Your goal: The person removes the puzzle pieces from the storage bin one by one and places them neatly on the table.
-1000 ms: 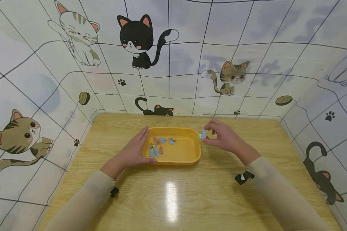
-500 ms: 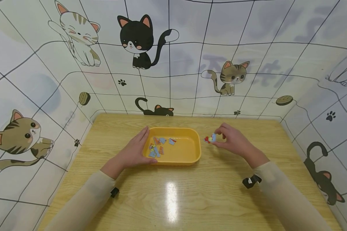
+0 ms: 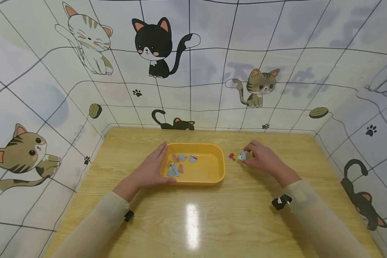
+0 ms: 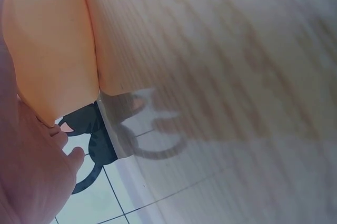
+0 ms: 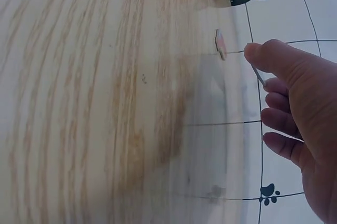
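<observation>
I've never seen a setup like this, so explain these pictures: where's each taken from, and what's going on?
There's no machine, just a person working bare-handed. The wide picture comes from a camera on the head, looking down; the two close-ups come from a black camera on each wrist. On the wooden table sits a yellow tray with small colorful pieces, and the left hand rests against its left end. The right hand pinches a light-blue piece, while a mostly red piece lies between that hand and the tray.

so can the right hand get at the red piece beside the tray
Probably yes: the red piece lies between the tray and the right hand with nothing covering it, though that hand may first need to release the bluish piece it pinches.
</observation>
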Available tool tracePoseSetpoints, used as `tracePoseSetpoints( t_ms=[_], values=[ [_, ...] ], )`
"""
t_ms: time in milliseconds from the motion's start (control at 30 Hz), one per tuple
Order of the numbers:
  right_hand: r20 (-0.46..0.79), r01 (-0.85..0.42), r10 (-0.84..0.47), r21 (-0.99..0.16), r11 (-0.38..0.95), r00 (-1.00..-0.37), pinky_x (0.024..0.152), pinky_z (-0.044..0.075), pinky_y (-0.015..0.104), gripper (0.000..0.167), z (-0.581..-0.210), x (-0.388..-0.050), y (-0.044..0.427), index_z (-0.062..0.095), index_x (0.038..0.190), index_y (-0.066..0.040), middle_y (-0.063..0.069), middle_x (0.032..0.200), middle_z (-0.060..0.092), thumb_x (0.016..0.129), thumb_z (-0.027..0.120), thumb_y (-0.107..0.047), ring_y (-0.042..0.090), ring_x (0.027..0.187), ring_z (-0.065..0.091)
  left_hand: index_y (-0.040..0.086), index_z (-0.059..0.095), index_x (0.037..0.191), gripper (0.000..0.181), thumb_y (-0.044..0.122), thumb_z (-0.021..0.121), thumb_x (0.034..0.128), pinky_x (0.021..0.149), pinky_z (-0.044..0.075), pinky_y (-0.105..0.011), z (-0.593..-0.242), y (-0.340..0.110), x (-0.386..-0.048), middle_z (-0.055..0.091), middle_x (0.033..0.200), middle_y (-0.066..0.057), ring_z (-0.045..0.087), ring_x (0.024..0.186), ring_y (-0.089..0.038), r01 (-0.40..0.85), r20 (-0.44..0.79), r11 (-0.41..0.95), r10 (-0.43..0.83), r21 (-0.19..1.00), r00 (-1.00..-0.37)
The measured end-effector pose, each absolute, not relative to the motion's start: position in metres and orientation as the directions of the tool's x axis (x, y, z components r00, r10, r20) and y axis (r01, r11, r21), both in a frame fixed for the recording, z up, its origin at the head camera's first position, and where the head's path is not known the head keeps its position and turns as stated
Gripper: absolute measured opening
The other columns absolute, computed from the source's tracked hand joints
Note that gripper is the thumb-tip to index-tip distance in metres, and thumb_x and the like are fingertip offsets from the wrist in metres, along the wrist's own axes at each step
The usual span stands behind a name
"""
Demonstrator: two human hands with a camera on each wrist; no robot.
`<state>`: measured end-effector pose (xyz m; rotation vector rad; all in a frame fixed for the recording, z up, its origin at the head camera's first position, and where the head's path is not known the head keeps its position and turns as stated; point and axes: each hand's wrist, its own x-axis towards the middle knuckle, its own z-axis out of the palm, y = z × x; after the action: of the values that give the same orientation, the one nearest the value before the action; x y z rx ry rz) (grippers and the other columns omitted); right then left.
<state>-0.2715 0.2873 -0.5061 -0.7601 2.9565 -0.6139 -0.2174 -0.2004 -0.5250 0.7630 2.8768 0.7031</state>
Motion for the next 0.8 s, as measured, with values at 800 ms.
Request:
tracePoseSetpoints(
  t_ms=[800],
  values=[
    [0.048, -0.452, -0.475, -0.400, 0.797, -0.879, 0.089, 0.058, 0.052, 0.041, -0.530, -0.285, 0.285, 0.074, 0.123, 0.005, 0.014, 0.114, 0.066, 0.094, 0.088, -0.021, 0.029, 0.099, 0.065, -0.003, 0.010, 0.176, 0.149, 0.084, 0.082, 0.0788, 0.134, 0.022, -0.058, -0.525, -0.199, -0.218, 0.004, 0.185, -0.017, 0.011, 0.170, -0.037, 0.431, 0.021, 0.779, 0.474, 0.456, -0.880]
  ],
)
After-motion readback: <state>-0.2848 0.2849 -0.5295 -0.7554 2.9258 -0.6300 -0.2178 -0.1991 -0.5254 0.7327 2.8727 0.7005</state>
